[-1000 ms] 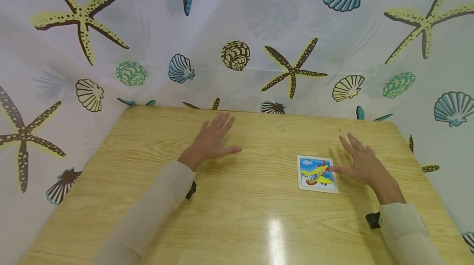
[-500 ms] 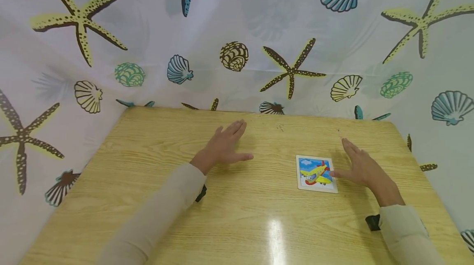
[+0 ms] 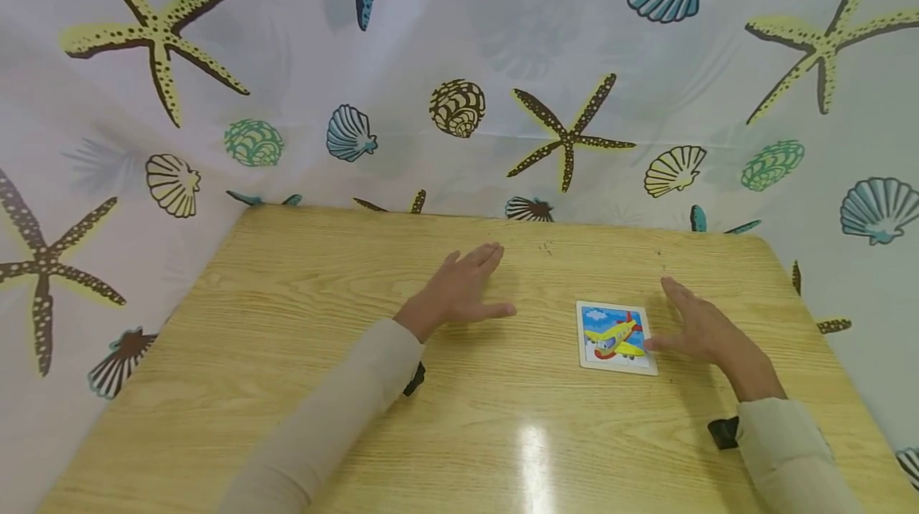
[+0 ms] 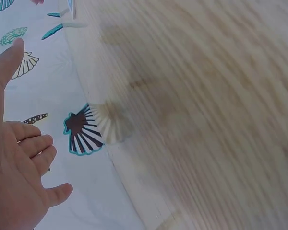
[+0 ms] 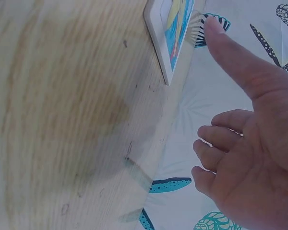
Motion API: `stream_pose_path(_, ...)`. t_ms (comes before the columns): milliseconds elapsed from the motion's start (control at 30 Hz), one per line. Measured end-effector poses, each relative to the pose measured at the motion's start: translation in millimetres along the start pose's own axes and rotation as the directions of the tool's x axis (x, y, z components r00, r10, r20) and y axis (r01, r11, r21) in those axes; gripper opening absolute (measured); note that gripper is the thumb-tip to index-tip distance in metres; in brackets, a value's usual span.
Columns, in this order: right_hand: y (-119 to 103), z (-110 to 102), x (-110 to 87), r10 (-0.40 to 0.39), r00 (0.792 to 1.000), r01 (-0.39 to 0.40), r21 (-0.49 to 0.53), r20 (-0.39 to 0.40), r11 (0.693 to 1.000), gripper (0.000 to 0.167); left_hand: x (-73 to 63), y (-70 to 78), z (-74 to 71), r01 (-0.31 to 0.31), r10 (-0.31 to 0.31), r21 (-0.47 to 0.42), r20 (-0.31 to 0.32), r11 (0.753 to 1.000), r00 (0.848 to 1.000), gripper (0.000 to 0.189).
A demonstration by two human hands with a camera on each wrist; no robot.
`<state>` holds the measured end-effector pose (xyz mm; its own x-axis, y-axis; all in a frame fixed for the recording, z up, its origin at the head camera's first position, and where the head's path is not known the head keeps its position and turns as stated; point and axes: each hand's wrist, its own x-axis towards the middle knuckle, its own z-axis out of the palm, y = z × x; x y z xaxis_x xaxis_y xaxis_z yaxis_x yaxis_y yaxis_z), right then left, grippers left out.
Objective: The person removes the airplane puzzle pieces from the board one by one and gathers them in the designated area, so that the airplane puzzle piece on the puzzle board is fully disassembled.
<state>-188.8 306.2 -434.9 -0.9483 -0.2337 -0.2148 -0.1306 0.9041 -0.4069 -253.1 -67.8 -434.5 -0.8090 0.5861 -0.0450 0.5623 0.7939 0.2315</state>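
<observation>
A square picture puzzle board (image 3: 610, 334) with a yellow and red airplane on a blue sky lies flat on the wooden table, right of centre. To its right hovers my right hand (image 3: 707, 332), fingers extended, its thumb over or beside the board's right edge; contact cannot be told. My left hand (image 3: 459, 290) is held left of the board, thumb and fingers spread apart, holding nothing. In the right wrist view the board (image 5: 175, 28) shows at the top, past the thumb of the right hand (image 5: 259, 158). The left wrist view has the left hand (image 4: 24, 163) with bare fingers.
The wooden table (image 3: 287, 258) has a light glare at its near middle and small dark marks near the back. A white curtain (image 3: 402, 59) printed with starfish and shells encloses its back and sides.
My left hand has moved right and slightly nearer, towards the board. The right hand's fingers have dipped a little and drawn together. The board stays in place.
</observation>
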Motion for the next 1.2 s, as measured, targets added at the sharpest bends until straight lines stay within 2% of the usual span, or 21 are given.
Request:
stream_pose_path(133,-0.8,-0.8,-1.1,-0.006,1.000,0.006,0.021,0.022,1.000,0.114,3.1,8.6,3.1,-0.005,0.005,-0.028,0.023,1.000,1.000,0.098)
stream_pose_path(333,-0.8,-1.8,-1.3,0.026,0.998,-0.028,0.037,0.054,0.999,0.111,11.8,22.3,8.9,-0.020,0.024,-0.057,0.067,0.998,0.997,0.098)
stream_pose_path(633,-2.9,-2.3,-1.2,0.044,0.994,-0.048,0.041,0.102,0.998,0.113,22.5,39.5,11.3,-0.003,0.009,-0.039,0.150,0.999,0.989,0.099)
stream_pose_path(800,-3.9,-0.8,-0.5,0.035,0.994,-0.038,0.026,0.105,0.999,0.110,23.8,45.7,12.0,-0.009,0.017,-0.044,0.165,0.999,0.986,0.098)
stream_pose_path(1000,-4.2,1.4,1.6,0.020,0.992,-0.023,0.031,0.121,0.999,0.109,24.6,53.2,16.1,-0.012,0.014,-0.010,0.199,1.000,0.980,0.099)
stream_pose_path(1200,-6.1,1.4,3.8,0.040,0.989,-0.040,-0.003,0.145,0.999,0.105,30.5,66.8,19.7,-0.029,0.030,-0.004,0.208,1.000,0.978,0.097)
